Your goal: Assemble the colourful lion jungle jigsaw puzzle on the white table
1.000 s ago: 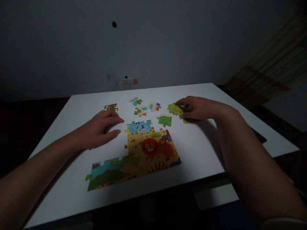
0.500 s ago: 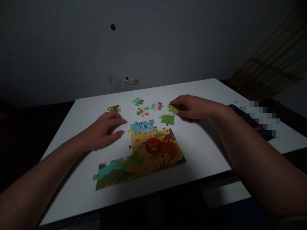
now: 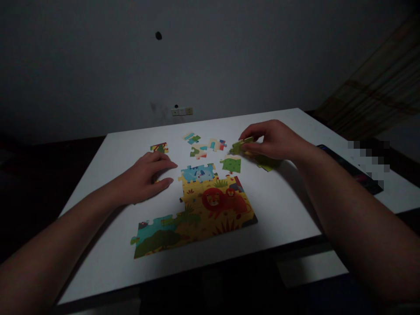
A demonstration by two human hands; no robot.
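Observation:
A partly joined jigsaw puzzle [image 3: 213, 205] with lions, an elephant and green bushes lies near the table's front edge. My right hand [image 3: 274, 138] pinches a green puzzle piece [image 3: 242, 145], tilted a little above the table. Beneath that hand lies another yellow-green puzzle piece [image 3: 269, 163], partly covered. Left of the joined part, my left hand [image 3: 147, 177] rests on the table with thumb and fingers apart; a bit of something yellow shows under it. Just beyond its fingers is a red, yellow and green piece [image 3: 159, 147].
Loose pieces lie beyond the puzzle: a green one [image 3: 231, 164], a white-blue one [image 3: 191, 138], and two pale ones [image 3: 198, 151] close by. A dark phone-like object [image 3: 348, 168] lies at the right of the white table [image 3: 285, 205]. A wall with sockets [image 3: 182, 112] stands behind.
My right hand has lifted and tilted the green piece off the table, uncovering part of another beneath. My left hand keeps its place; the whole view has shifted slightly.

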